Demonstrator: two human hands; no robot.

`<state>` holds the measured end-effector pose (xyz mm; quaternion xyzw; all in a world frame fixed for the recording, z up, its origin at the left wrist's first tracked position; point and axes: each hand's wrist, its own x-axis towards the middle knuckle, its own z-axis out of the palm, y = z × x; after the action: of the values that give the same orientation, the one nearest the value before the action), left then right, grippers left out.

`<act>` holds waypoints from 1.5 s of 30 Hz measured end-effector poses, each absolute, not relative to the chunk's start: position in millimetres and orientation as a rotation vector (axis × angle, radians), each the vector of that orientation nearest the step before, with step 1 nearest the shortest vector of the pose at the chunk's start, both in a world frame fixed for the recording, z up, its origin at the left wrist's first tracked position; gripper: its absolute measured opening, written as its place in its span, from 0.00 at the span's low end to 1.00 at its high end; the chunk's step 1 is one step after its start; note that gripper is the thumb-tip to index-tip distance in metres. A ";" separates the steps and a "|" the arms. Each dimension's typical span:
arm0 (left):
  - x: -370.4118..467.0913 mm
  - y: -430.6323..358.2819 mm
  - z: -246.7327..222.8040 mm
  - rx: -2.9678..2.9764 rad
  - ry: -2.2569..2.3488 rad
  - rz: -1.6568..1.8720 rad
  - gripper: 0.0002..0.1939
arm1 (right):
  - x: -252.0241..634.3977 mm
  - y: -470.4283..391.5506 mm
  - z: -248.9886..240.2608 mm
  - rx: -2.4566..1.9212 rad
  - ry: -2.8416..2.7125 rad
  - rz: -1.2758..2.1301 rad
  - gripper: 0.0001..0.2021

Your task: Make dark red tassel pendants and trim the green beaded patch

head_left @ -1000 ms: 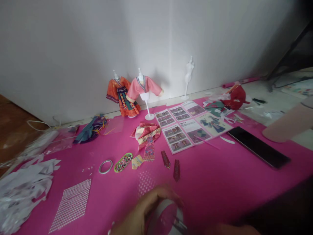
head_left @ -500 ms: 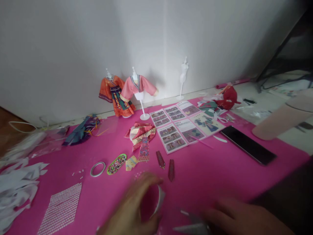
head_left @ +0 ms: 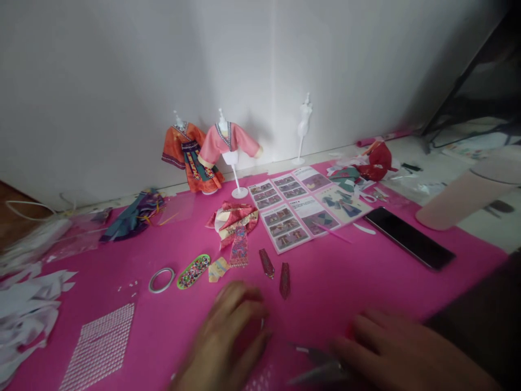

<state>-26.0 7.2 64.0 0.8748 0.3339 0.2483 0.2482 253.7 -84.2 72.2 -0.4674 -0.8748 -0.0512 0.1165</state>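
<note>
My left hand [head_left: 230, 336], blurred by motion, hovers over the front of the pink mat [head_left: 179, 331] with its fingers curled. Only a pale sliver of the tape roll [head_left: 262, 324] shows between the thumb and fingers. In my right hand [head_left: 401, 353] are scissors [head_left: 319, 374], blades parted and pointing left, with a small white piece by the upper blade tip. Their handles are mostly covered by the fingers. Just beyond my hands lie two dark red patterned strips [head_left: 266, 264], a patterned fabric band [head_left: 239, 247] and a small yellow fabric piece [head_left: 218, 269].
A silver tape ring [head_left: 161, 280], a green bead dish [head_left: 194, 271] and a gem sheet [head_left: 100, 347] lie left. Dressed mini mannequins [head_left: 230, 141] stand by the wall. An instruction sheet [head_left: 301, 212], a phone [head_left: 409, 239] and a pink tumbler [head_left: 456, 198] are right.
My left hand has turned, its fingers curling over so that the tape roll is mostly hidden. The scissors remain parted in my right hand, and the view has shifted slightly.
</note>
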 end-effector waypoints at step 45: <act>-15.1 0.2 51.7 2.473 0.800 0.757 0.08 | 220.8 -67.0 96.6 -1.372 -2.433 -0.415 0.14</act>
<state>-15.1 0.2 51.7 0.8921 0.2885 0.2731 0.2152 220.8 -67.0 96.6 -0.4798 -0.8507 -0.1450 0.1581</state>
